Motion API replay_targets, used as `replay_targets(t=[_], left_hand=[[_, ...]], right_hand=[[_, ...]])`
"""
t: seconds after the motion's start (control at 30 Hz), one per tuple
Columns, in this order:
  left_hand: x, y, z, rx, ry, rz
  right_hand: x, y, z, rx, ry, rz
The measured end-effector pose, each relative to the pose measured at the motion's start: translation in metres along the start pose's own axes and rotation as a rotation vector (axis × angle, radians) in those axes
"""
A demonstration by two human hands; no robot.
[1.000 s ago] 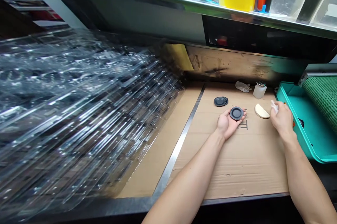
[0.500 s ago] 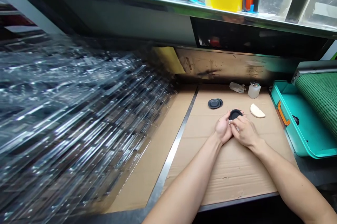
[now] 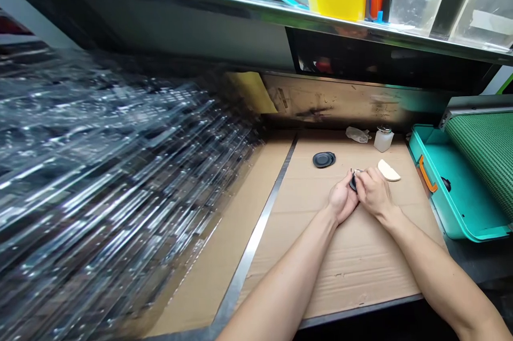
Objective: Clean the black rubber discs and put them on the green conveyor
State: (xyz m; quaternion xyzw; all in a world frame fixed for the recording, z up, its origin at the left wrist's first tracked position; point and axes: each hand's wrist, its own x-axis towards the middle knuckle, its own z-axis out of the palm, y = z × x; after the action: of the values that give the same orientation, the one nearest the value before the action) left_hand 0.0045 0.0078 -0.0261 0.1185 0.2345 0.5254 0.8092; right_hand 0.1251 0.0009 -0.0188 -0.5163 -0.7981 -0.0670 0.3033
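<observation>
My left hand (image 3: 340,201) is closed on a round black plastic piece (image 3: 353,181), held above the cardboard. Only part of the piece shows between my hands. My right hand (image 3: 374,191) lies over it with fingers pinched. At those fingertips is a small whitish bit (image 3: 358,171), perhaps cloth or paper; its kind is too small to make out. Beyond my left hand, dark round lids or discs (image 3: 324,160) lie overlapping on the cardboard. A cream half-round pad (image 3: 388,170) lies just past my right hand.
Cardboard (image 3: 320,271) covers the bench. At the back stand a small bottle with a metal top (image 3: 383,139) and a crumpled clear bag (image 3: 357,134). A teal bin (image 3: 452,223) sits right, beside a green conveyor belt (image 3: 487,140). Stacked clear plastic trays (image 3: 120,186) fill the left.
My right hand and the whitish bit have moved from the near edge of the black piece to its far side. The piece is now tilted and more covered. The view has shifted slightly.
</observation>
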Motion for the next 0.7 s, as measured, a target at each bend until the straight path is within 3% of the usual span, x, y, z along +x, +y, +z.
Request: replay_targets(t=[0.17, 0.33, 0.43, 0.53, 0.7], left_hand=[[-0.002, 0.000, 0.002, 0.024, 0.009, -0.032], [0.001, -0.001, 0.000, -0.020, 0.025, 0.019], [0.001, 0.000, 0.000, -0.030, 0.025, 0.023], [-0.001, 0.001, -0.001, -0.008, 0.012, -0.021], [-0.002, 0.000, -0.001, 0.056, -0.015, -0.013]], right_hand=[[-0.001, 0.002, 0.003, -0.074, 0.040, 0.078], [-0.006, -0.006, 0.005, 0.026, -0.016, -0.049], [-0.008, -0.013, 0.005, 0.041, 0.003, 0.005], [-0.011, -0.017, 0.002, 0.041, -0.063, -0.040], [-0.014, -0.007, -0.006, -0.087, -0.092, 0.017]])
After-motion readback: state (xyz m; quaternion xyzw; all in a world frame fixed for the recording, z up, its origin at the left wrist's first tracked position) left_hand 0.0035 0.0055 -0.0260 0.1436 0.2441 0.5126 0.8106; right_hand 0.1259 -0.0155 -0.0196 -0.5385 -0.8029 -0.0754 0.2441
